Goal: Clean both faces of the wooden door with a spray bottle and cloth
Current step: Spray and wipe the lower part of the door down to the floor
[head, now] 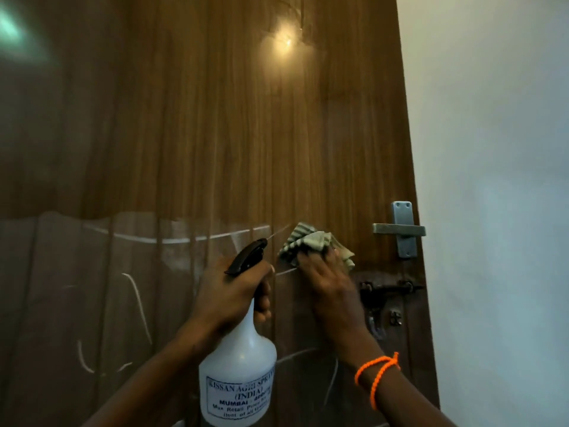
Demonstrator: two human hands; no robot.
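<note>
With the left grip (234, 291) curled round the white plastic spray bottle (240, 365) and the right grip (326, 278) pressing a striped cloth (308, 241) flat-fingered on the brown wooden door (246, 134), the close nozzle could soak that hand instead.

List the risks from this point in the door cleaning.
1. The spray bottle in the left hand aims its nozzle toward the striped cloth, so spray may wet the right hand instead of the wooden door.
2. The cloth lies close to the lever handle and sliding bolt; it might snag.

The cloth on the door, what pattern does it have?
The cloth is striped, dark green on pale; the head view shows it best.
</note>
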